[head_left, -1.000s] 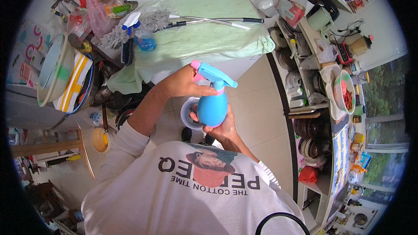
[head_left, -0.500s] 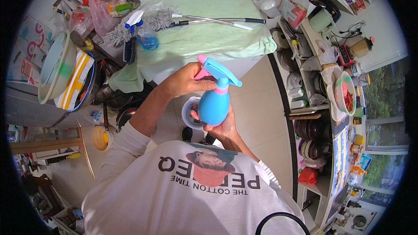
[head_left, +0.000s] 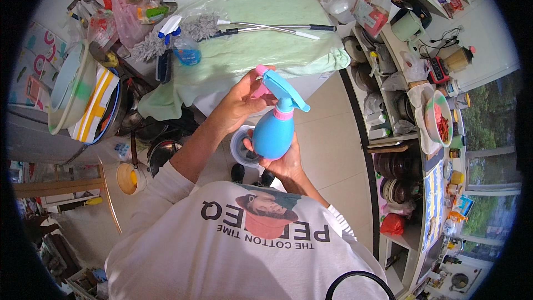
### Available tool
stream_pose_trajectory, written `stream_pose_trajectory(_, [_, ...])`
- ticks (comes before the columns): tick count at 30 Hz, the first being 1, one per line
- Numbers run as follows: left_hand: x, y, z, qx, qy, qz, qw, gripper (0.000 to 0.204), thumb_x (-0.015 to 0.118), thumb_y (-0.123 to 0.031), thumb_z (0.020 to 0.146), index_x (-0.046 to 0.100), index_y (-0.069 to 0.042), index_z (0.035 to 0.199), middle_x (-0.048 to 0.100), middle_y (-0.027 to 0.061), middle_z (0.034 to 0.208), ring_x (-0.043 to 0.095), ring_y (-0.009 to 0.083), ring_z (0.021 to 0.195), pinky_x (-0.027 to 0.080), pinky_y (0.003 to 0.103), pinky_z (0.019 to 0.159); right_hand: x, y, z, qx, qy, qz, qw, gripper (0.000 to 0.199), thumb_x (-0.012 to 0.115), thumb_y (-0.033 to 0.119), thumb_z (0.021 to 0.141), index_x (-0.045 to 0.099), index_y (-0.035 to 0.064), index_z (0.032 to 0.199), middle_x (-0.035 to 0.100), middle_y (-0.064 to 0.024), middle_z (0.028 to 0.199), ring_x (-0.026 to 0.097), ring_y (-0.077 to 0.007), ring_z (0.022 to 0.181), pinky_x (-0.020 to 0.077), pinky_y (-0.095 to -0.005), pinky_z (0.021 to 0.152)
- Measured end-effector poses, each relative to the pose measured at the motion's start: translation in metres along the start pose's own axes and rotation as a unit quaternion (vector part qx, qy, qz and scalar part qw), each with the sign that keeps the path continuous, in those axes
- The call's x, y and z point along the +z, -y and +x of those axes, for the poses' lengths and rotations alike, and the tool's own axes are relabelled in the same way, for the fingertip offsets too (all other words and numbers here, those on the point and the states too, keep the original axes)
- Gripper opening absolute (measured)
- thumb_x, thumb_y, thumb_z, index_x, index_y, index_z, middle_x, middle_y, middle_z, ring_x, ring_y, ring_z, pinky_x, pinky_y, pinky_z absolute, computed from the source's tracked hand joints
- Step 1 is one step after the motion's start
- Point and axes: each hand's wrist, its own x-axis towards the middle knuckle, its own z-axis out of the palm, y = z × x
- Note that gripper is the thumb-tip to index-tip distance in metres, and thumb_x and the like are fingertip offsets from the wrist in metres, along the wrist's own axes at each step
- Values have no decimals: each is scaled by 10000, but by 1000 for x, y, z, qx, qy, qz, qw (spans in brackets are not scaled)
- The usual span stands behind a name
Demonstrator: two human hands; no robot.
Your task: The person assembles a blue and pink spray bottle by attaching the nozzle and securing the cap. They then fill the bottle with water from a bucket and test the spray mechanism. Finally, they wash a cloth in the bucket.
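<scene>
A blue spray bottle with a pink collar is held upright in front of my chest. My right hand wraps round the lower body from below and behind, with fingertips showing at its left side. My left hand is closed at the sprayer head, its fingers by the pink trigger and below the pink nozzle. The trigger is partly covered by those fingers. Under the bottle, a round pale tub stands on the floor near my feet.
Beyond my hands is a surface under a green cloth, bearing two crossed poles with a grey fluffy duster and another spray bottle. Crowded shelves line the right. Basins and pans crowd the left.
My left thumb has lifted off the bottle's neck, and the fingers have shifted up to the trigger. My right hand keeps its hold on the bottle's body.
</scene>
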Motion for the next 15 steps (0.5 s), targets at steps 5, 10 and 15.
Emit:
stream_pose_trajectory(5, [0, 33, -17, 46, -96, -78, 991, 618, 628, -303, 838, 317, -42, 1303, 489, 131, 1190, 488, 220, 1105, 380, 362, 962, 2, 0, 0, -24, -6, -4, 1000, 676, 384, 622, 816, 419, 82, 1221, 546, -151, 1101, 568, -350, 1003, 464, -298, 425])
stream_pose_trajectory(10, [25, 40, -33, 94, -184, 106, 973, 511, 648, -319, 825, 410, -20, 1165, 525, 140, 1132, 491, 223, 1102, 338, 350, 979, -1, 2, 0, -50, -6, -78, 996, 638, 353, 619, 832, 453, 101, 1192, 571, -116, 1055, 607, -306, 889, 457, -291, 419])
stream_pose_trajectory(15, [38, 29, -34, 169, -187, 271, 929, 509, 722, -244, 755, 463, -18, 1130, 546, 113, 1095, 504, 206, 1077, 352, 335, 959, 0, 0, 3, -61, -52, -76, 994, 614, 334, 630, 838, 464, 134, 1176, 581, -88, 1009, 601, -254, 774, 456, -313, 421])
